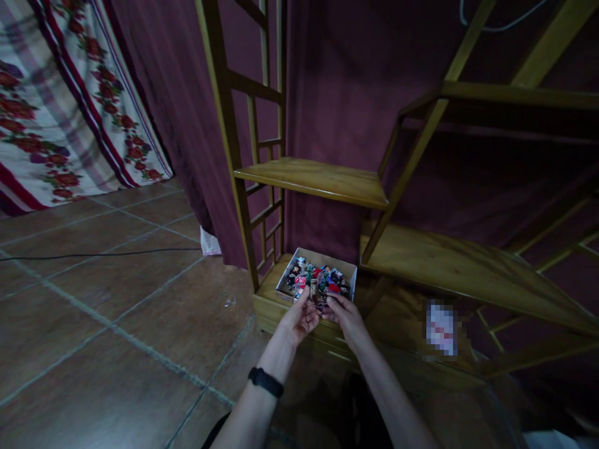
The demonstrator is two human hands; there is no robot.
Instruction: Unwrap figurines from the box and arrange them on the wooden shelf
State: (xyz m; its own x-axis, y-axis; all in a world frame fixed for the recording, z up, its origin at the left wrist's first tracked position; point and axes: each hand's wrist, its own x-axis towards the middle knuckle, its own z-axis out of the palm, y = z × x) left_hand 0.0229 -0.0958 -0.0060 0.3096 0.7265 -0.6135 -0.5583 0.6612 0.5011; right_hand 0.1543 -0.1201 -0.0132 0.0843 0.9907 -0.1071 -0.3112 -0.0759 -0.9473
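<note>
Wooden shelving [311,178] holds the box [337,264]. Your left hand [300,319] and right hand [345,313], half-closed, grip 1 small packet [321,301], seemingly handling it; next likely needs steady pinching.

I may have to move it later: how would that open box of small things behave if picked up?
The box may flex slightly, since its walls look thin, like cardboard. The small things would probably spill if it tilted, being heaped under an open top. It seems unlikely to tip when pushed, being wide and shallow.

black wristband [266,381] on left forearm [250,413]
</note>
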